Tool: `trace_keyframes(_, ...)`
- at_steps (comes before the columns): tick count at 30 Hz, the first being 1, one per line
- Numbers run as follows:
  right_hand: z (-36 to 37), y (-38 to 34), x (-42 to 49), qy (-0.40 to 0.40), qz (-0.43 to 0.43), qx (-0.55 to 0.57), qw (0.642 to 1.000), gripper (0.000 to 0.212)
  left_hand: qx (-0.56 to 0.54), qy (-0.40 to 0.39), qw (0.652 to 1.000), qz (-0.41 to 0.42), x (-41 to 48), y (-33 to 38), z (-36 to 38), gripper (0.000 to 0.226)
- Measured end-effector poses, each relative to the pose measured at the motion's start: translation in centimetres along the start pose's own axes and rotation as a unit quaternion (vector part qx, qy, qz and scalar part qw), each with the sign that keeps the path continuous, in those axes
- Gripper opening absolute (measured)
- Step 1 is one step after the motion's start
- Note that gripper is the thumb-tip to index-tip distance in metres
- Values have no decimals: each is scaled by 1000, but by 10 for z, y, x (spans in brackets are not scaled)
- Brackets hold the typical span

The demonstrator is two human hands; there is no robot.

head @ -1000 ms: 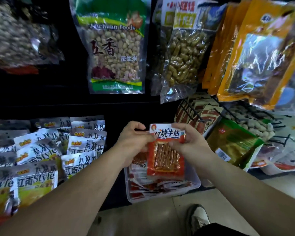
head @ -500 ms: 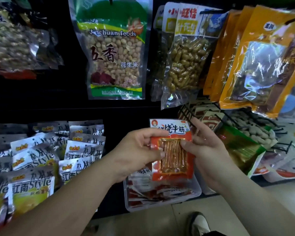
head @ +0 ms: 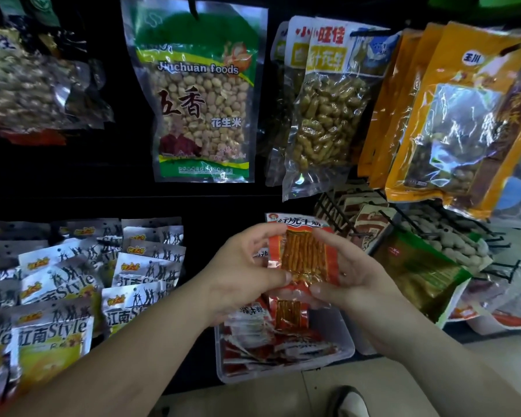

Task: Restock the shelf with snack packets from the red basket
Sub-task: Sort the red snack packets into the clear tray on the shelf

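Left hand [head: 241,275]: pinches the red snack packet [head: 304,254] at its left edge, thumb on the lower front corner, fingers curled behind.
Right hand [head: 358,284]: grips the same packet from the right, thumb tip on the lower edge, fingers behind the right side.
Red snack packet: held upright in the air between both hands, in front of the dark shelf back, right above the clear bin; its window shows orange strips.
Clear bin [head: 286,375]: sits at the bottom edge of the shelf, just above the floor tiles [head: 253,398]; holds a loose heap of like red packets [head: 271,341].
Left part of the shelf: rows of silver-and-yellow packets [head: 54,335], overlapping and tilted.
Hanging above: a green peanut bag [head: 200,115], a clear bag of peanuts in the shell [head: 325,121] beside it, orange bags [head: 451,121] at the right edge.
Right of the hands: a black wire rack [head: 337,212] with packets, and a green-gold packet [head: 418,266] leaning out.
Bottom edge: a shoe [head: 348,401] on the tiles.
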State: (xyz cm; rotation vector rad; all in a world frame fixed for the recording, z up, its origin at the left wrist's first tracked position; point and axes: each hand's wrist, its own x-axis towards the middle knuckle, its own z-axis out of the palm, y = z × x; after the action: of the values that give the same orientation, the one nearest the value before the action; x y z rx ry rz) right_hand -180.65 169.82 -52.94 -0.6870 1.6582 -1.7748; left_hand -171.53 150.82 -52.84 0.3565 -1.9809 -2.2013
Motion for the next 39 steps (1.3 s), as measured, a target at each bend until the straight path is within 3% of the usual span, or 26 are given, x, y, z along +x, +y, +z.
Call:
trace_keyframes(2,1,2,-1,29,2,-24,999,73,-6,-1,1000,20,-1,0,-1,72)
trace_keyframes(6,4,4,3,129,-74,-297,943,56,82,34,994,67,-5,-3,4,71)
trace_keyframes(10,13,1,6,34,-29,-49,998,39,161,-37,980,106,-14,-10,24,51)
trace_keyframes(13,11,4,8,80,-49,-53,994,35,120,-79,987,73,-14,-10,32,33)
trace_keyframes(16,6,7,10,145,-39,-35,988,42,137,57,986,78,-6,-12,21,38)
trace_keyframes(18,6,6,9,124,-34,-10,992,50,109,97,987,65,-3,-9,14,42)
trace_keyframes(21,4,6,7,57,-30,3,998,56,-19,32,999,0,1,-8,6,49)
trace_keyframes(23,2,7,8,39,-23,19,999,58,-48,17,999,-14,3,-8,4,45)
trace_keyframes(28,5,8,9,50,-17,-24,998,55,-61,89,994,-8,7,-7,2,44)
trace_keyframes(30,5,8,11,81,5,17,997,47,-63,73,995,-2,9,-6,-1,54)
trace_keyframes(32,4,8,13,143,13,59,988,44,-47,7,998,-31,6,-7,-3,59)
trace_keyframes(35,0,4,14,190,-2,99,977,54,-5,-78,995,-62,-2,-10,0,56)
trace_keyframes(39,-9,2,7,37,22,24,999,87,-40,-1,999,-33,-1,-7,1,53)
